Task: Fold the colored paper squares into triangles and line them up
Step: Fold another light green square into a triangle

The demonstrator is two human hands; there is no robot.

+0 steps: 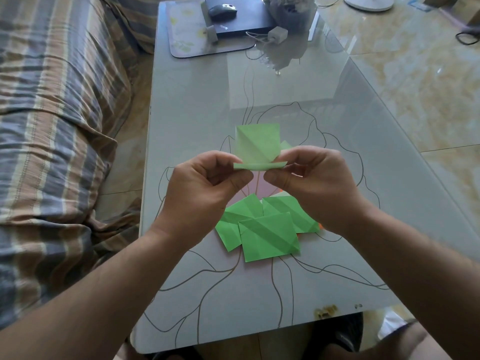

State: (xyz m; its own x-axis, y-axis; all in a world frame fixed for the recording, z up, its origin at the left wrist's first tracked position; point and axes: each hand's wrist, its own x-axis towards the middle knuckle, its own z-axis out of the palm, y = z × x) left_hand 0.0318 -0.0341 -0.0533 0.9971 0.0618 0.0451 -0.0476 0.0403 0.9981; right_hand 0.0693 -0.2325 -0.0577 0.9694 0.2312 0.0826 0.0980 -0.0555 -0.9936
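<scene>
Both hands, left (205, 188) and right (311, 178), pinch a green paper (257, 146) above the table (197, 110), its near edge folded; more green sheets (262, 229) lie nearer.

Bare table (194, 113) lies open between the green squares (259, 229) and the far laptop (239, 19).

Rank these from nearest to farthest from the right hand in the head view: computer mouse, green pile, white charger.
From the right hand:
1. Green pile, just below it, toward the person.
2. White charger, far end of the table.
3. Computer mouse, farther back, to the left.
</scene>
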